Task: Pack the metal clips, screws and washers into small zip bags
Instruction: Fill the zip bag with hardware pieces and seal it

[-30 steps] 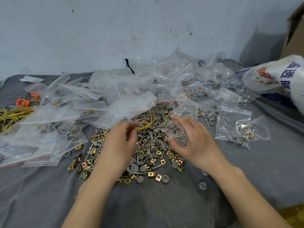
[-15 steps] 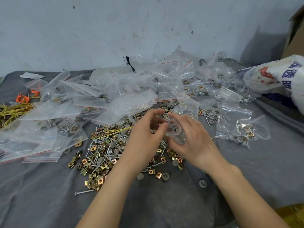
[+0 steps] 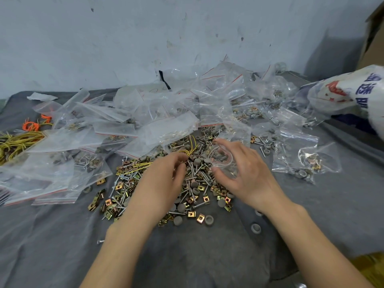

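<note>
Loads of clips, screws and washers [image 3: 199,188] piled on grey cloth [image 3: 62,235]
Right hand [image 3: 245,173] holds a small zip bag [image 3: 223,163] over the pile, fingers curled round it. Left hand [image 3: 164,177] has its fingers curled down into the pile, can't tell if they've got anything.

Open grey cloth [image 3: 62,246] leaves the near edge free; a heap of brass clips, steel screws and grey washers [image 3: 120,190] sits central beneath the left hand [image 3: 164,177] and right hand [image 3: 247,175] (which grips a small clear zip bag [image 3: 223,161]), piled clear plastic bags [image 3: 116,129] block left and back, a white printed sack [image 3: 342,94] the far right.
</note>
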The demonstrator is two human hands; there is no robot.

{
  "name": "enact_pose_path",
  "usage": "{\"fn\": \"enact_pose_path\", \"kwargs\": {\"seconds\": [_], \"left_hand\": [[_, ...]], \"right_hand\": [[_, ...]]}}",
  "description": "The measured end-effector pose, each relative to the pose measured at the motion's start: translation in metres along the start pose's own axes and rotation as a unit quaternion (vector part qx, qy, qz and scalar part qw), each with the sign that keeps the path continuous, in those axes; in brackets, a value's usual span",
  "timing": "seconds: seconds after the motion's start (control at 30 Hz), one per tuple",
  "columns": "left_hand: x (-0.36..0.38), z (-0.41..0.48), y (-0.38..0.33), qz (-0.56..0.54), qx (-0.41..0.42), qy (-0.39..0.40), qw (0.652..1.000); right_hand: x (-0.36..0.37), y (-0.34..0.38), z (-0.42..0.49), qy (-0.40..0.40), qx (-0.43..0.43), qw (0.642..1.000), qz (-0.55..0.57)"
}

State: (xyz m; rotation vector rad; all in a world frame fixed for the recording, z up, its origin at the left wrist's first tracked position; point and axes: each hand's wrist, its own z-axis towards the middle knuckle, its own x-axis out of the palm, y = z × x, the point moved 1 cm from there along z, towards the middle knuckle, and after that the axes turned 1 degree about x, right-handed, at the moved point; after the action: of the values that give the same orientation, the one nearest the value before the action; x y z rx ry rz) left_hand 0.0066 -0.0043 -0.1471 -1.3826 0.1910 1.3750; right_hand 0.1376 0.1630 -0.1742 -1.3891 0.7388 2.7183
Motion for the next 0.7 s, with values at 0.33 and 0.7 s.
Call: {"fn": "enact_pose_path", "kwargs": {"seconds": [0.33,0.7], "left_hand": [[0.014,-0.010,0.003,0.183,0.081,0.102,0.974],[0.029,-0.003,0.003,0.218,0.060,0.094,0.970]], "right_hand": [[-0.002,0.003,0.001,-0.008,-0.002,1.000,-0.007],[-0.006,-0.001,-0.002,0.004,0.002,1.000,-0.005]]}}
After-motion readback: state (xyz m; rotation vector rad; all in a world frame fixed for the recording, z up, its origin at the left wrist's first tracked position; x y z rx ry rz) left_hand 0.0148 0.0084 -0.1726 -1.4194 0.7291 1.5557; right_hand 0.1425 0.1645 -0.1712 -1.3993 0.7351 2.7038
